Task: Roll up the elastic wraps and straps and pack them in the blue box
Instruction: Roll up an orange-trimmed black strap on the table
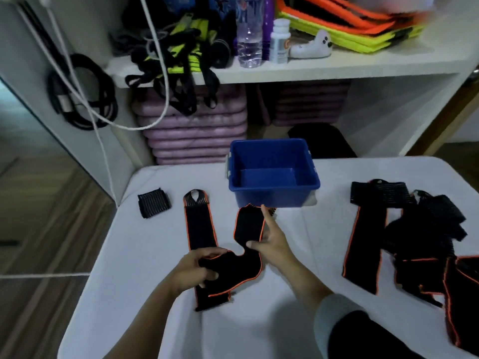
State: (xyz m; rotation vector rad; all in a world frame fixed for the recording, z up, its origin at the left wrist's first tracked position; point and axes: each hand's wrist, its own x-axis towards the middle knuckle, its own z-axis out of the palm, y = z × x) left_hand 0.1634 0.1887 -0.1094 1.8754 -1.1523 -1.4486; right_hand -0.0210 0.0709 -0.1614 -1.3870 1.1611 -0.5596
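**Wrap spread on white table, box empty**

White table point(160, 255) carries your orange-edged wrap point(228, 265), its two strap arms running away from you toward the blue box point(272, 174). Your left hand point(199, 270) pinches its near end; your right hand point(269, 242) lies loosely open on it. Roll crooked and the arms splay.
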